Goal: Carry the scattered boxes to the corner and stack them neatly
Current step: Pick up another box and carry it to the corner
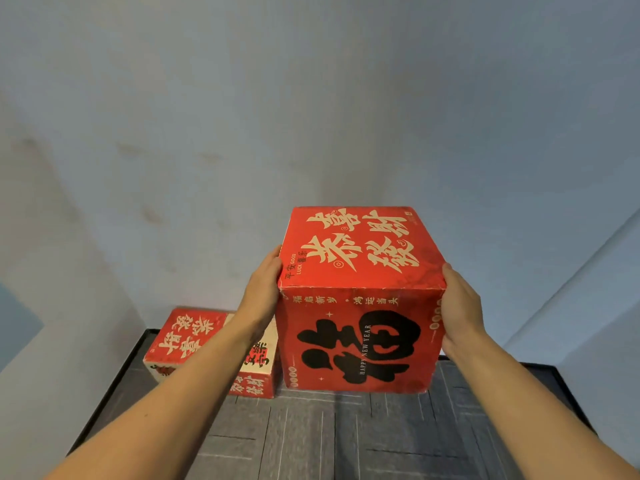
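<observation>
Both bare forearms are reaching forward over the grey carpet. The left hand is pressing flat, fingers extended, against the left side of the red box; the right hand is pressing likewise on its right side, clamping it between the palms. The box is sitting low near the wall. Left of it, further back, two smaller boxes are lying against the wall.

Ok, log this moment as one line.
phase: carrying | left hand and right hand: clamp red box sides | floor boxes: by wall | stacked: not yet
</observation>
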